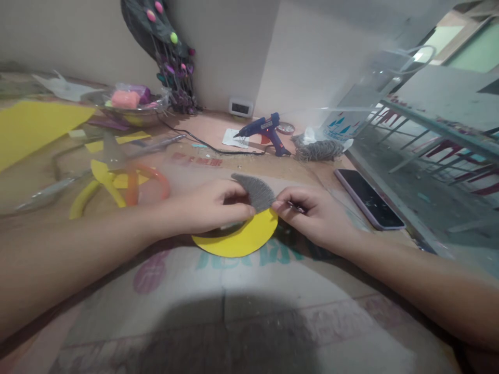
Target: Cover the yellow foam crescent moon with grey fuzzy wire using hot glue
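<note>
A yellow crescent cut-out [245,240] lies on the table in front of me, its upper part covered with grey wound cord [255,191]. My left hand [210,206] is closed on the crescent, thumb pressed on the grey part. My right hand [315,214] is pinched shut at the crescent's right tip, on the end of the cord and a thin dark piece that I cannot make out.
A blue glue gun [265,131] stands at the back with its cable running left. Beside it lies a bundle of grey cord [317,149]. A phone [368,198] lies to the right. Scissors with orange and yellow handles [120,182], yellow sheets [33,127] and a bowl [132,106] are on the left.
</note>
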The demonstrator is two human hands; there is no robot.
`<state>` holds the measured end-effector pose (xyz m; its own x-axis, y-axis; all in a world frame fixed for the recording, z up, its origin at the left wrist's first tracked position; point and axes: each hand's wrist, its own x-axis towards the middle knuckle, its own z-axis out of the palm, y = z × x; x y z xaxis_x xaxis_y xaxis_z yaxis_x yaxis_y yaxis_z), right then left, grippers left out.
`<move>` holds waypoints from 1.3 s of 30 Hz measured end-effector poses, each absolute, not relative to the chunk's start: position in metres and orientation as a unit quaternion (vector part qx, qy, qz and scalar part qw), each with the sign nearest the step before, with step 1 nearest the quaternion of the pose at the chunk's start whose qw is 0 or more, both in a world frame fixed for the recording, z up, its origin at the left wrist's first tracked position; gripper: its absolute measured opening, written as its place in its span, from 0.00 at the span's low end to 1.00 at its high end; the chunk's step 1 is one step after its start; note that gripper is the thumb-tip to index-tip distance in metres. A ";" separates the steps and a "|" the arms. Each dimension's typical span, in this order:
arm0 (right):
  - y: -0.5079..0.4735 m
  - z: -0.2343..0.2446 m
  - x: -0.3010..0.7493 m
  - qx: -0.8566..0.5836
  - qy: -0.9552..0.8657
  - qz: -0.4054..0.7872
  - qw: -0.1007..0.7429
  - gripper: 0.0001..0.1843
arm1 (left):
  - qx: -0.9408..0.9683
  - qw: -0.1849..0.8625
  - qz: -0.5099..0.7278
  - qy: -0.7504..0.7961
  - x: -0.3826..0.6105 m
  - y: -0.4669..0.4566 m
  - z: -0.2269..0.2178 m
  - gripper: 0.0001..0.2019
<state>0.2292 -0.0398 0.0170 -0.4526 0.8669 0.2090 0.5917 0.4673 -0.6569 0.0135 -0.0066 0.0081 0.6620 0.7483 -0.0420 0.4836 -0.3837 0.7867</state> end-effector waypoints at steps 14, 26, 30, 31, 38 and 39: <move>-0.041 0.016 0.229 -0.430 -0.825 0.243 0.274 0.11 | 0.820 0.418 0.165 0.354 0.015 -0.006 0.006 0.10; -0.038 0.016 0.229 -0.439 -0.793 0.321 0.275 0.13 | 0.777 0.447 0.204 0.393 0.011 -0.004 0.003 0.20; -0.037 0.018 0.229 -0.447 -0.784 0.354 0.247 0.13 | 0.779 0.428 0.233 0.395 0.014 -0.006 0.004 0.19; -0.037 0.018 0.229 -0.448 -0.784 0.359 0.236 0.13 | 0.782 0.420 0.242 0.392 0.015 -0.007 0.004 0.19; -0.037 0.017 0.226 -0.441 -0.781 0.381 0.223 0.14 | 0.754 0.480 0.228 0.386 0.012 -0.006 0.003 0.20; -0.037 0.018 0.226 -0.439 -0.782 0.381 0.225 0.15 | 0.747 0.498 0.221 0.381 0.011 -0.004 0.003 0.20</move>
<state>0.2259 -0.0374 0.0176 -0.5130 0.8582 0.0174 0.5160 0.3245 -0.7927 0.0108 -0.0044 0.0027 0.6121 0.7893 -0.0491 0.3490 -0.2139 0.9124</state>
